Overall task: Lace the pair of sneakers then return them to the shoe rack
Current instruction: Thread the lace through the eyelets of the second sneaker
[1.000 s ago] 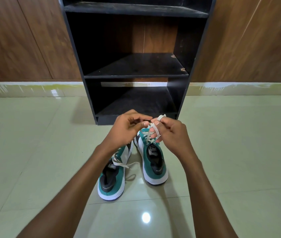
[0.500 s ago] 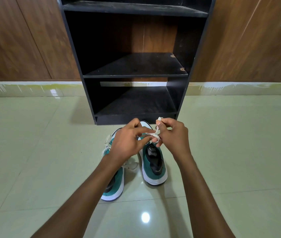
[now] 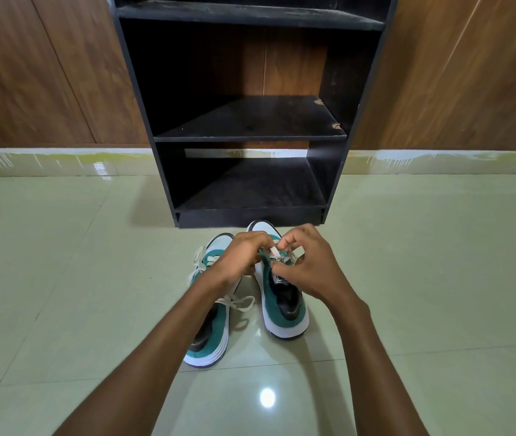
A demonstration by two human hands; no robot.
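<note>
Two green and white sneakers stand side by side on the tiled floor, toes toward the rack. Over the right sneaker point(image 3: 285, 306) both hands work its white lace point(image 3: 277, 253) near the toe end. My left hand point(image 3: 241, 259) pinches the lace from the left, and my right hand point(image 3: 310, 262) pinches it from the right. The left sneaker point(image 3: 209, 338) lies partly under my left forearm, its loose white lace point(image 3: 237, 302) trailing across it. The black shoe rack point(image 3: 250, 133) stands just beyond the toes, its shelves bare.
Wood-panelled wall runs behind the rack on both sides. Glossy pale tiles spread left and right of the sneakers, with a light reflection near the bottom centre.
Both hands have moved down and slightly nearer the toe of the right sneaker, still holding its lace. The view has shifted a little, showing more of both toes.
</note>
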